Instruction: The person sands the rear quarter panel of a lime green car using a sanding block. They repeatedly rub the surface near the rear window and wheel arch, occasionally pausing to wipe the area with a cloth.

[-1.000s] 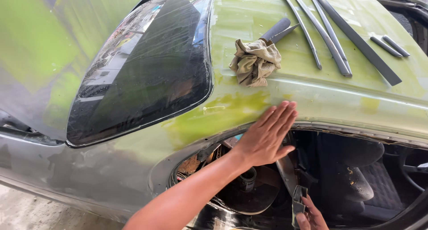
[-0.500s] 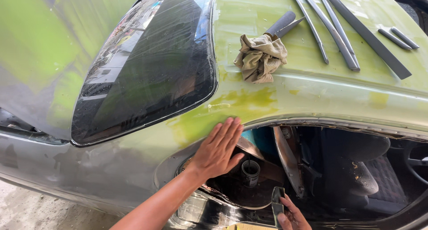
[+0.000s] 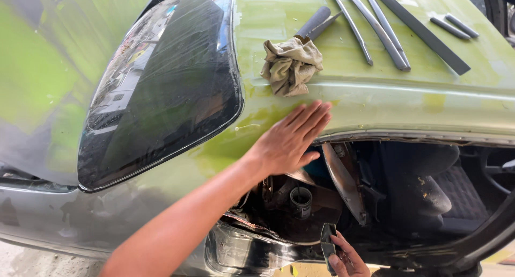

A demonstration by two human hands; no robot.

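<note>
– Where is the left hand [image 3: 287, 143]?

– It lies flat, fingers stretched out and grasping nothing, on the green sanded car body panel [image 3: 375, 102], just above the open wheel arch [image 3: 375, 191].

– And the right hand [image 3: 346, 258]?

– It sits low at the frame's bottom edge, clenched around a small dark flat block [image 3: 327, 240].

– What lies near the left hand?

– A crumpled beige rag [image 3: 291, 65] rests on the panel just above the fingertips, beside a dark tool handle [image 3: 315, 22] and several long grey trim strips [image 3: 386, 30]. The film-covered rear window [image 3: 161, 89] sits to the left.
</note>
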